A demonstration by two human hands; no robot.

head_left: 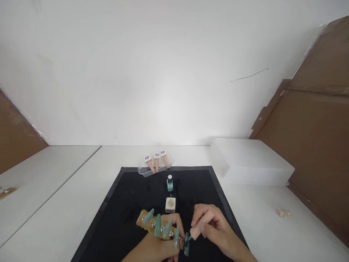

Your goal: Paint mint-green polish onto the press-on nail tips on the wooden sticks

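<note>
My left hand [160, 247] is closed around a wooden nail stand [140, 219] with silver round mounts. Long green false nails [157, 225] stick up from it in a row. The nail at its right end [187, 244] looks darker and glossier than the others. Between the fingers of my right hand [211, 225] is a nail polish brush [198, 229], held by its pale pink handle. Its tip meets or nearly meets the dark nail. Just beyond my left hand stands a square white bottle [170, 205], with a teal polish bottle [169, 183] with a white cap behind it.
A clear plastic tray [147, 173] at the mat's far edge holds three pink-handled bottles [157, 162]. The black mat [131, 193] lies on a white table. A white translucent box [253, 163] stands at right, near small beige pieces [284, 213]. Brown boards [313, 145] flank the table.
</note>
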